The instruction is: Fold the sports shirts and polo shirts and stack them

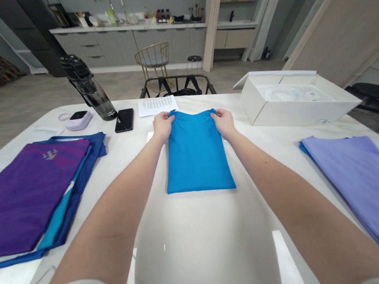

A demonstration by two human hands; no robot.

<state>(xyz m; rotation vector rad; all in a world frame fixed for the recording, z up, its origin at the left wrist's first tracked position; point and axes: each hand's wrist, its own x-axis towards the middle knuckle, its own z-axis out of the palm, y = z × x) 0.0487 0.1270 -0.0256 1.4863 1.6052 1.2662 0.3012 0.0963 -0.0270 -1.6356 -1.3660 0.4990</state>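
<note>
A bright blue folded shirt [197, 155] lies in front of me on the white table [205, 244], narrowed to a rectangle. My left hand [164, 126] pinches its far left corner, and my right hand [224, 122] pinches the far right corner. The edge between the two hands dips slightly. Left of my arms rests a stack of folded shirts, with a purple shirt [36, 188] on top of teal and dark blue ones. On the right, a lavender folded shirt [377, 185] lies over blue cloth.
Beyond my left hand are a phone [124, 120], a dark clear bottle [91, 90], a lilac device [78, 121] and a printed sheet [157, 105]. An open white box [287, 103] stands at the back right. A black-framed chair [177, 84] is behind the far edge.
</note>
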